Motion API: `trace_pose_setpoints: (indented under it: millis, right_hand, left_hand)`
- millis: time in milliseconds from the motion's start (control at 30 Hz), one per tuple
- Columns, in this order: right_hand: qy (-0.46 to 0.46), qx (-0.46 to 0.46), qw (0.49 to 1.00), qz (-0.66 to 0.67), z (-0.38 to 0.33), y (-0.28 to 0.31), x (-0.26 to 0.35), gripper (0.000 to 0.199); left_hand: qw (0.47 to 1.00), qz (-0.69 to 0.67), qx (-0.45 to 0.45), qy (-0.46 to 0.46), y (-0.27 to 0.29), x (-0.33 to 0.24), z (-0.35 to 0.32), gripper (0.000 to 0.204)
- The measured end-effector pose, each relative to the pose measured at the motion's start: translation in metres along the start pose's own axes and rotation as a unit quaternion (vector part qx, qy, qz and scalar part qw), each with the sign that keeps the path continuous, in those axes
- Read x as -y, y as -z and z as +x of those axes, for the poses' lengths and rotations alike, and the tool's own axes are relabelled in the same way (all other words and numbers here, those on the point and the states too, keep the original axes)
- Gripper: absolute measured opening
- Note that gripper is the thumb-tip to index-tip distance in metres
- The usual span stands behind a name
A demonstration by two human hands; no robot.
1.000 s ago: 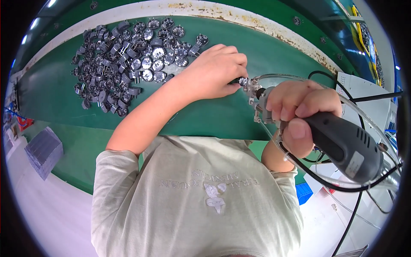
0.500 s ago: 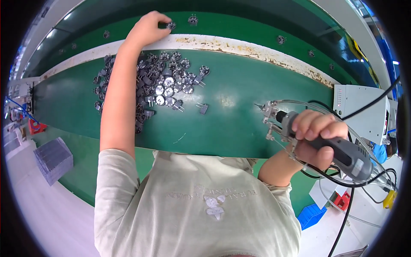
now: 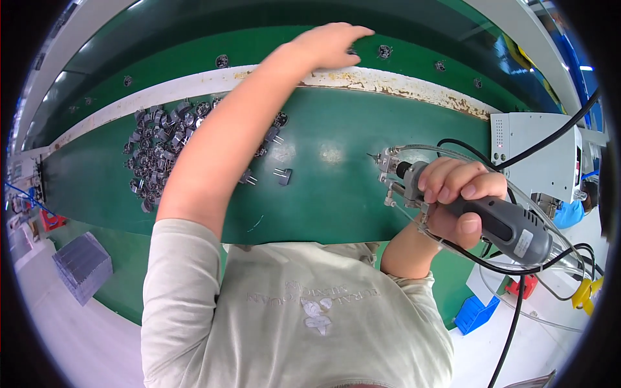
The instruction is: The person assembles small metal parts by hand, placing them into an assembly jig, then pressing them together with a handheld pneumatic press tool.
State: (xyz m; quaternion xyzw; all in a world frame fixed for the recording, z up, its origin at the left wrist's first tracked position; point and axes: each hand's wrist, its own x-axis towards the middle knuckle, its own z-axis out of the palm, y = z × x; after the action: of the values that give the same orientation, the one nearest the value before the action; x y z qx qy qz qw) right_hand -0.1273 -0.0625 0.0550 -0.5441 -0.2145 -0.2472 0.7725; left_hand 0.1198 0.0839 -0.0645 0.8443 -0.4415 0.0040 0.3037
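A small round electronic component [image 3: 352,52] shows partly beside the left hand [image 3: 326,46], over the green strip [image 3: 414,54] beyond the rusty white rail [image 3: 414,86]; I cannot tell whether they touch. That grip is apart, index finger straight and thumb spread, with the forearm stretched diagonally over the component pile [image 3: 155,155]. The right grip is clamped around a grey corded hand tool [image 3: 508,226], elbow bent, its thin tip pointing left over the green surface [image 3: 336,207], probably held aside to leave the left arm room. One two-pinned component [image 3: 283,176] lies apart from the pile, pins leftward.
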Motion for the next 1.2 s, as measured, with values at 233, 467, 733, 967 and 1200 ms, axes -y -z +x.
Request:
trace_pose_setpoints:
  millis: [233,467,733,967,1200]
  right_hand:
    - [-0.006,-0.005,1.0,0.014,-0.005,-0.003,0.0,0.037]
    - [0.017,0.01,1.0,-0.018,-0.009,0.007,0.012,0.041]
    - [-0.011,0.045,0.999,0.006,-0.007,-0.004,-0.003,0.039]
    - [-0.01,0.043,0.999,0.01,-0.005,-0.005,0.003,0.038]
    - [-0.03,0.053,0.998,0.007,-0.008,-0.006,-0.004,0.034]
  left_hand:
    - [0.977,0.138,0.153,0.047,-0.006,-0.041,0.036,0.041]
    - [0.996,0.071,0.051,0.008,0.045,-0.094,-0.087,0.024]
    - [0.985,0.142,0.039,0.085,0.052,-0.117,-0.154,0.023]
    - [0.997,0.063,0.037,0.028,0.019,-0.138,-0.155,0.024]
    - [1.0,0.012,0.016,0.008,0.012,-0.129,-0.158,0.03]
